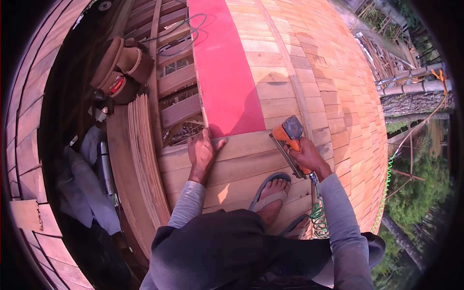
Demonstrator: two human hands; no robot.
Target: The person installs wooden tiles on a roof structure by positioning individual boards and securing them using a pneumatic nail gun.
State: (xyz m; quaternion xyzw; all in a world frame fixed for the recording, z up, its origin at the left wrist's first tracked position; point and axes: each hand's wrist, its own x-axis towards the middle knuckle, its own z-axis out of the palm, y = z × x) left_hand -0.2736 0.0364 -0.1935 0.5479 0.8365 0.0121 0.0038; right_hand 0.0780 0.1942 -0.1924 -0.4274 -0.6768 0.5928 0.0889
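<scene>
red sheet (222,72) lies flat between laid boards (276,76) and gapped slats (181,111), which look left to cover; whether it is fastened cannot be told. the left hand (201,153) rests spread-fingered at its near corner; the right hand (309,156) grips an orange nail gun (286,137).

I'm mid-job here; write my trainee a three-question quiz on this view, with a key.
1. Which grip holds the orange tool?
2. The left grip is nearest to: a) the tree trunk, b) the red strip, c) the brown pouches?
3. Fill in: the coiled hose beside the sandals is coloured ____.

Key:
1. The right grip.
2. b
3. Green.
</scene>
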